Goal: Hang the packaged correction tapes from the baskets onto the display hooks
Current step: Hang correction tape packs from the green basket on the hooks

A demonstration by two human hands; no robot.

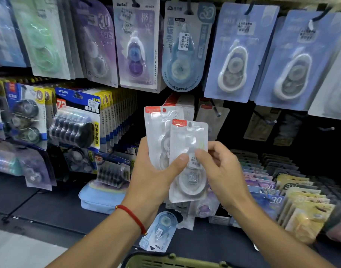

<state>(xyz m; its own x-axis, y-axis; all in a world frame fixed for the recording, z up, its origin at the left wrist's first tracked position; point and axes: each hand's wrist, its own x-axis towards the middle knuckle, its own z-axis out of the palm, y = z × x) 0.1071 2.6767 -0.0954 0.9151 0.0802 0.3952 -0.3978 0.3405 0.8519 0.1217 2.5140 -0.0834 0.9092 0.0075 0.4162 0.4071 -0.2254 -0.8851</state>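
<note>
My left hand (pixel 150 176) grips a small stack of clear correction-tape packs with red tops; the rear pack (pixel 158 132) stands upright behind the front pack (pixel 189 144). My right hand (pixel 221 171) pinches the front pack at its right edge, near a white price sticker. Both hands are in front of the display wall. Behind the packs hangs a row of matching red-topped packs (pixel 177 101) on a hook. A bare hook (pixel 216 111) sticks out just to the right. The green basket's rim (pixel 165 261) shows at the bottom edge.
Blue and purple carded tapes (pixel 231 55) hang along the upper row. Black tape multi-packs (pixel 76 124) hang at the left. A blue pouch (pixel 100 198) and a loose blue tape pack (pixel 160 231) lie on the dark shelf. Boxed rows of coloured packs (pixel 289 200) fill the right.
</note>
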